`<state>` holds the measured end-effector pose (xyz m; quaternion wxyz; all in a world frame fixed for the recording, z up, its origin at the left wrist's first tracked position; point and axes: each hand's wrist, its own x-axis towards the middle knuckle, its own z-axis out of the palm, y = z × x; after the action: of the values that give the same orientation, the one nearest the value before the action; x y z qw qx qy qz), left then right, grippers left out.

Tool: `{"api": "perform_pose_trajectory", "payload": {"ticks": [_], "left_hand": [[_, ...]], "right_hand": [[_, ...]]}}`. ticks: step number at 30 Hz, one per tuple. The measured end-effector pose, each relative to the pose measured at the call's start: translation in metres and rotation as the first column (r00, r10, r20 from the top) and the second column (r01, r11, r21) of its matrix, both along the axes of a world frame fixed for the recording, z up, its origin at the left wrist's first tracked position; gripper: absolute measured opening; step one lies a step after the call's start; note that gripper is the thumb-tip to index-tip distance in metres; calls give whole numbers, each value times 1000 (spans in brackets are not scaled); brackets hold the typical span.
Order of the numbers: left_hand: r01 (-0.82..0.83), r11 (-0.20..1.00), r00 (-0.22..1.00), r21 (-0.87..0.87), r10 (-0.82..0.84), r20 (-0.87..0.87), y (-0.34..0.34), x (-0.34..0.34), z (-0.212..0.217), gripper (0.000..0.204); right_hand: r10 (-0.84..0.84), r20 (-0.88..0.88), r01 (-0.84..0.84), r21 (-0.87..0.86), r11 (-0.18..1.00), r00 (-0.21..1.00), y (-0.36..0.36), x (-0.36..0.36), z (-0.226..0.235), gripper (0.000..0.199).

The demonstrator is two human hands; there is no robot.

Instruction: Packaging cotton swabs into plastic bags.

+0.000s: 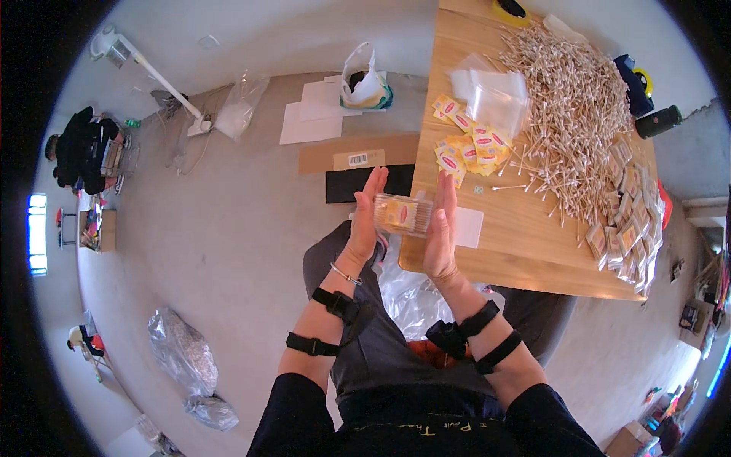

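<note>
Between my two palms is a clear pack of cotton swabs [401, 214] with a yellow and white label card in it. My left hand [364, 225] presses its left end, fingers straight and pointing away from me. From the other end my right hand [441, 232] presses in the same way, beside the table edge. A big heap of loose cotton swabs [563, 114] covers the far part of the wooden table [525, 263]. Yellow label cards [472, 151] and clear plastic bags [496, 99] lie left of the heap. Finished-looking swab packs [628, 221] are piled at the right.
A white card [468, 228] lies by my right hand. Tape rolls [512, 11] and a dark bottle [659, 122] sit around the table's rim. Flattened cardboard [320, 154], a carrier bag [367, 87] and a filled plastic sack [181, 350] are on the floor. Another person [84, 152] is far left.
</note>
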<state>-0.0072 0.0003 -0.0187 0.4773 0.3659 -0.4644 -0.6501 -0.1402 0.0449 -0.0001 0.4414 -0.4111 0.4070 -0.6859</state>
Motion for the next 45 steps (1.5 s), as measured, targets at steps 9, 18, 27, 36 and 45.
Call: {"api": "perform_pose_trajectory", "payload": {"ticks": [9,18,27,36,45], "left_hand": [[6,1000,1000,29,-6,7,0,2,-4,93],[-10,1000,998,-9,10,56,1,-2,-3,91],[-30,1000,999,-6,30,29,2,12,-7,90],[40,997,997,-60,-36,72,6,5,-9,86],[-41,998,994,49,36,103,4,11,-28,76]], "right_hand": [[-10,80,15,-69,998,997,-5,7,-9,73],[-6,85,9,-30,1000,996,-4,3,-5,71],[-10,101,16,-55,998,995,-7,0,-9,72],[-21,74,20,13,1000,997,-11,18,-6,73],[77,-165,-76,12,997,983,-12,13,1,67]]}}
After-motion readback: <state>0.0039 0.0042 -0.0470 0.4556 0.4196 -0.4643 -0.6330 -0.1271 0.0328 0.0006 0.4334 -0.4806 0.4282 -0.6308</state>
